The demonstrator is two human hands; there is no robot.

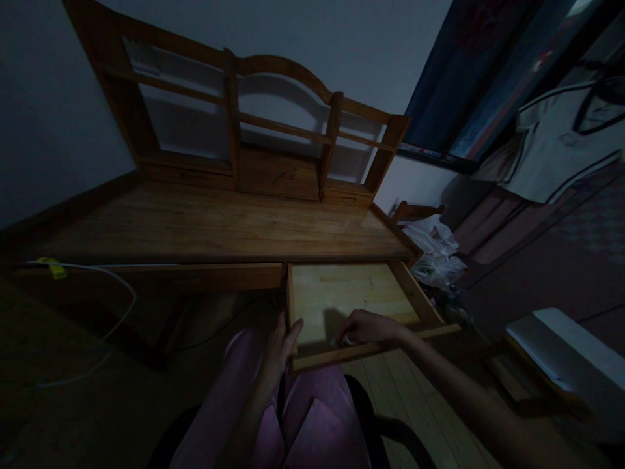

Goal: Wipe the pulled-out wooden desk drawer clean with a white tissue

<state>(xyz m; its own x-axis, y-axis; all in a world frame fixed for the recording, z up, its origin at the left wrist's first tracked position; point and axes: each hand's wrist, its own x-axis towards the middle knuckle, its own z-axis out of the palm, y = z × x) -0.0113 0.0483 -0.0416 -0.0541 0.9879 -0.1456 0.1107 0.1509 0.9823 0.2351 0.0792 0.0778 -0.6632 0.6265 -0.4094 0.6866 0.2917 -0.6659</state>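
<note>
A shallow wooden drawer (351,286) is pulled out from the desk, its pale bottom bare apart from a few small dark marks. At its front left corner, my left hand (279,345) grips the side wall, thumb over the rim and fingers outside. My right hand (360,326) reaches in over the front board, close to the front of the drawer bottom. Its fingers are curled around a small whitish piece (346,339), perhaps tissue or cloth; the dim light hides its exact kind.
The wooden desk (234,225) carries a shelf unit (280,124) at the back. A white cable (131,293) with a yellow tag hangs on the left. Plastic bags (434,251) sit beyond the desk's right end. A stool-like piece (561,352) stands at right, below hanging clothes (551,143).
</note>
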